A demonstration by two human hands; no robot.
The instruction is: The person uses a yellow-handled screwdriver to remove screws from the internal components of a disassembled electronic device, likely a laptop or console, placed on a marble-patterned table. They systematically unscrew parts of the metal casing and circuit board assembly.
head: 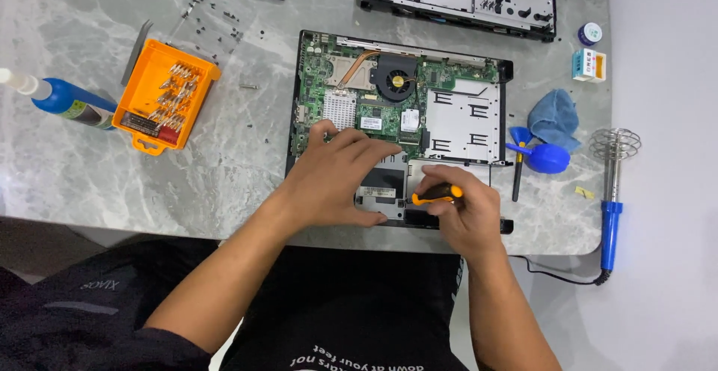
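An opened black laptop base (396, 117) is pressed flat by the spread left hand (336, 180) near the grey marble counter (224, 161) edge; an orange-handled screwdriver (437, 194) is pinched by the right hand (467, 214). Metal bits are held in an orange plastic case (164, 94).

A grey marble-patterned counter (75, 169) carries an opened laptop base with a green circuit board (396, 102), an orange plastic tray of screwdriver bits (164, 94), a blue-capped tube (71, 102), scattered small dark screws (217, 19), a blue cloth (555, 117), a blue bulb blower (546, 158) and a blue-handled soldering iron stand (613, 191).
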